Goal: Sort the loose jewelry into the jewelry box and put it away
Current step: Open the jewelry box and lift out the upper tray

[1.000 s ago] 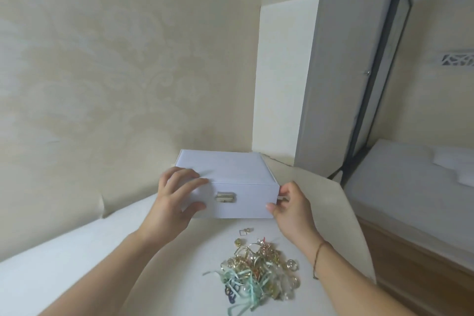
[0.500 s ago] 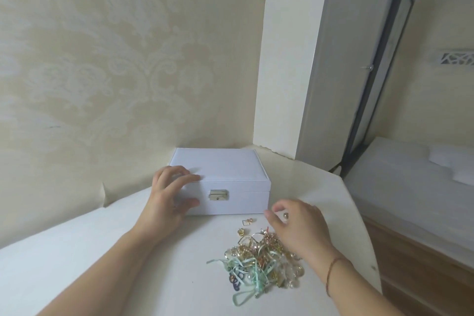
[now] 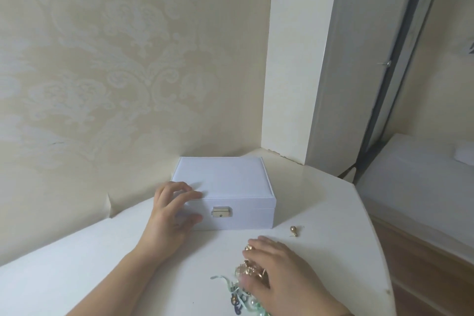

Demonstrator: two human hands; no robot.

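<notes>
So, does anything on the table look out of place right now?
One small gold earring lies alone by the closed jewelry box's front right corner, apart from the jewelry pile under the right hand. The wallpaper is peeling at the table edge.
</notes>
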